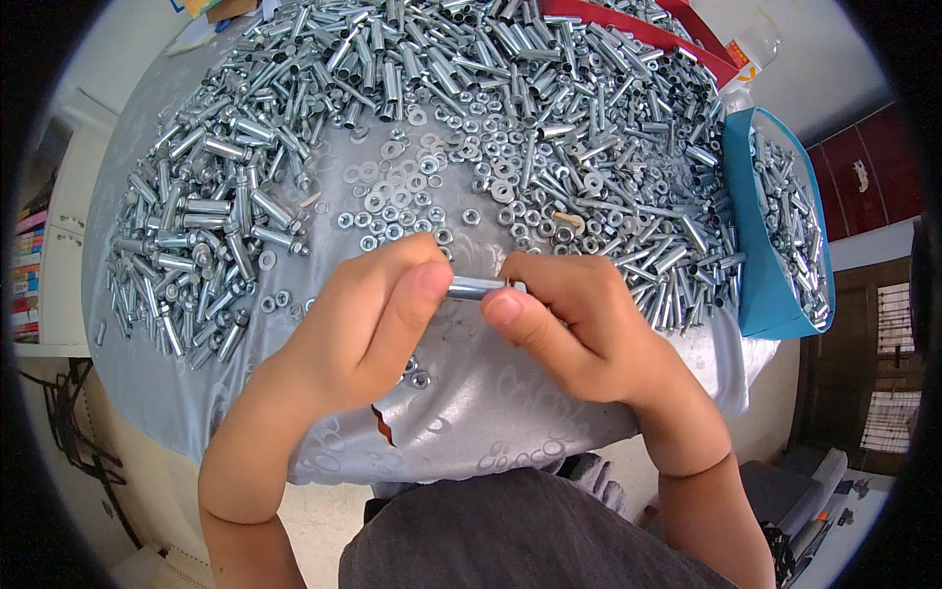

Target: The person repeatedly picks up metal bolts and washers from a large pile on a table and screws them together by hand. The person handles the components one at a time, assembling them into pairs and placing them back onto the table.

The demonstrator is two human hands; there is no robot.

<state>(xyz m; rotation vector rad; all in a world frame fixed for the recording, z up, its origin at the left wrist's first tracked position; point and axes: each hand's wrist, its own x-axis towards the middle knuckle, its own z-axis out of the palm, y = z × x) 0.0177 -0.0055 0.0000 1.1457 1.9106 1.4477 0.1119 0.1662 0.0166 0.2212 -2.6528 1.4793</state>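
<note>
A shiny metal expansion bolt lies level between my two hands above the near part of the table. My left hand is closed round its left end, thumb along the top, so that end is hidden. With thumb and forefinger, my right hand pinches the right end, where a small nut-like piece shows past the thumb. Beyond my hands, hex nuts and flat washers lie scattered. A few loose nuts sit beside my left wrist.
Assembled bolts are heaped at the left. Metal sleeves and long bolts cover the far and right parts. A blue bin of metal parts stands right, a red tray far right, with a clear bottle behind. The grey tablecloth has a tear.
</note>
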